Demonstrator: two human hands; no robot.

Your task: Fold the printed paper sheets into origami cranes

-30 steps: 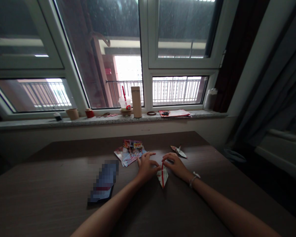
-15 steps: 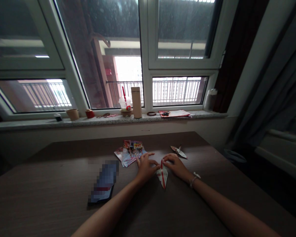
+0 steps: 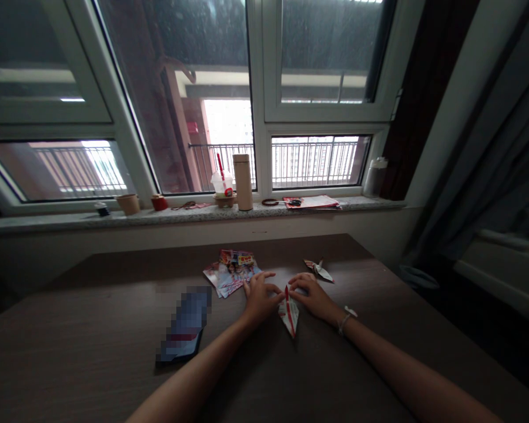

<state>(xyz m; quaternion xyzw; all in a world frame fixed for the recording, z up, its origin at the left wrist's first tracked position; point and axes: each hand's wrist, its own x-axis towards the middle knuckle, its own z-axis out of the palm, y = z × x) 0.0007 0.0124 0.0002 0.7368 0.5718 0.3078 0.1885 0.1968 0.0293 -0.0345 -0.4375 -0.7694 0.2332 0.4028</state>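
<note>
A narrow, kite-shaped piece of folded paper point(image 3: 290, 319), pale with a red stripe down its middle, lies on the table with its long point towards me. My left hand point(image 3: 260, 298) pinches its left edge near the far end, thumb and index finger together and the other fingers spread. From the other side, my right hand point(image 3: 312, 294) has its thumb and fingertips closed at the right edge near the red tip. Beyond my right hand rests a folded paper crane point(image 3: 319, 270). The paper's underside is hidden.
Colourful printed sheets point(image 3: 233, 273) lie beyond my left hand. A phone point(image 3: 185, 329), partly pixelated, is left of my forearm. Along the windowsill point(image 3: 194, 215) stand a tan flask point(image 3: 243, 182), a plastic cup with a red straw point(image 3: 221, 183) and a paper cup point(image 3: 129, 204).
Both hands keep their places at the folded paper, with only slight finger movement. The red far tip shows a little more clearly between them. The whole view has shifted slightly.
</note>
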